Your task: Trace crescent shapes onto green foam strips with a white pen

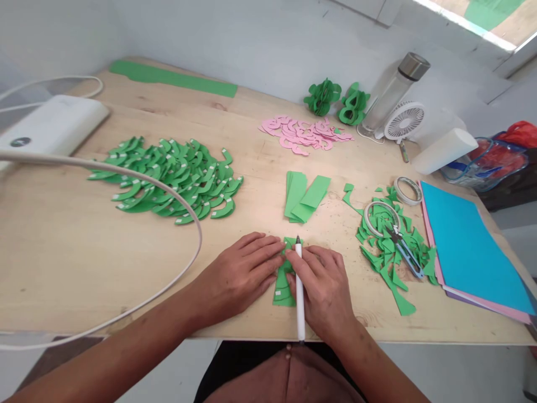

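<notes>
My left hand (245, 273) lies flat with its fingers stretched out, their tips on the left edge of a green paper strip (282, 277). Curved lines and a small white patch show on that strip, and both hands cover parts of it. In my right hand (325, 282) is a white pen (300, 302), its dark tip pointing away from me over the strip. The right fingers also rest on the paper. Just beyond the hands lie several blank green paper strips (308, 198).
On the left are a heap of green curved cutouts (180, 179), a white power bank (54, 126) and a looping cable (200, 238). Pink cutouts (304, 134) lie behind. At right are green scraps (381, 252), snips (406, 253), tape rolls (408, 190) and blue paper (470, 246).
</notes>
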